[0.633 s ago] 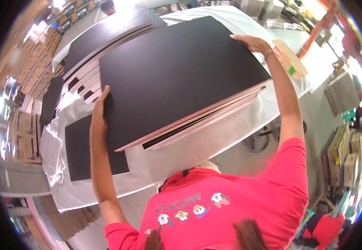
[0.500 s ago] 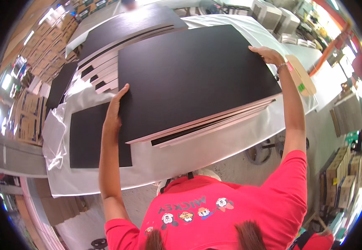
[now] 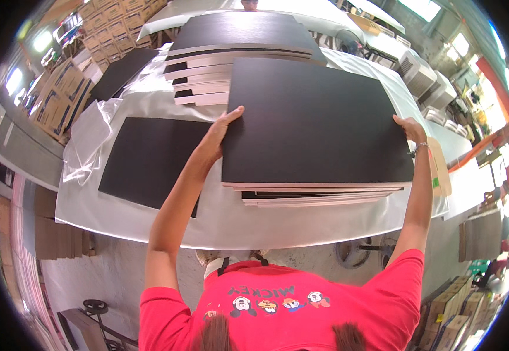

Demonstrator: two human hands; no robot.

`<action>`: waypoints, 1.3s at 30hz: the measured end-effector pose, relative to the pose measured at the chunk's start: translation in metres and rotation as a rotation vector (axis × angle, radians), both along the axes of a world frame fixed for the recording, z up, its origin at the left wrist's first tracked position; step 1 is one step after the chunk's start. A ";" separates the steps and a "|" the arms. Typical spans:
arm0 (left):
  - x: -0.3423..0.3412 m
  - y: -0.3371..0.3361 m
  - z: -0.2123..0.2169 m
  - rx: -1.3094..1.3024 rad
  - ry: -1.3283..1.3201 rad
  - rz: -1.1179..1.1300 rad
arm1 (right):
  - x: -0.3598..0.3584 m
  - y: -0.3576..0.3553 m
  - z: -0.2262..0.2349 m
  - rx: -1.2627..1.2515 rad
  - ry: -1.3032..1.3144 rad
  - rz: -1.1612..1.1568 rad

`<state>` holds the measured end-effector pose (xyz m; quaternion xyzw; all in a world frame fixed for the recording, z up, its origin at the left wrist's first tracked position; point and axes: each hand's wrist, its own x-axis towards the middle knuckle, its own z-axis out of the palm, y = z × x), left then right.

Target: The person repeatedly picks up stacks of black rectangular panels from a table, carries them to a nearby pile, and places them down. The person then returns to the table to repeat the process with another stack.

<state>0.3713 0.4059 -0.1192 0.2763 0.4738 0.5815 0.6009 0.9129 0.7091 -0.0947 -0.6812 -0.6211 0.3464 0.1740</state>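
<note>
- Your left hand [image 3: 222, 126] is pressed flat against the left edge of the top black board [image 3: 313, 120], fingers [image 3: 235, 112] stretched out and curled a little over its upper face; nothing is pinched, it is a push grip.
- Your right hand [image 3: 408, 126] sits at the board's right edge near its far corner, fingers laid over the rim. How far they wrap underneath cannot be told from here.
- The board lies on a short stack of boards [image 3: 319, 196] close to the near edge of the tabletop [image 3: 219, 219], right of the middle. The pale edges below stick out unevenly at the front.
- To do this well, press evenly from both sides so the board does not skew, and judge squareness by the front edges, which you can see.
- Keep your fingertips on top of the rim, not between layers, where they could get nipped.
- A single black panel [image 3: 149, 155] lies flat just left of the stack, under your left forearm; keep your elbow from dragging it.
- A second, taller stack [image 3: 240, 44] stands toward the far edge, touching or nearly touching the board's far side; the gap is hidden.
- The clear plastic sheet [image 3: 87, 137] bunches at the left edge. The tabletop's far right corner is bent by the lens and hard to read.
</note>
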 end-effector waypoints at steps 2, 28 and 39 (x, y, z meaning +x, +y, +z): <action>0.000 0.000 -0.001 -0.025 0.077 0.005 | -0.007 -0.005 0.009 0.056 -0.242 -0.038; -0.513 -0.168 -0.233 -0.136 1.126 0.471 | -0.555 -0.405 -0.269 0.286 0.105 -0.120; -0.515 -0.120 -0.253 -0.398 1.375 0.395 | -0.599 -0.362 -0.249 0.002 -0.030 -0.438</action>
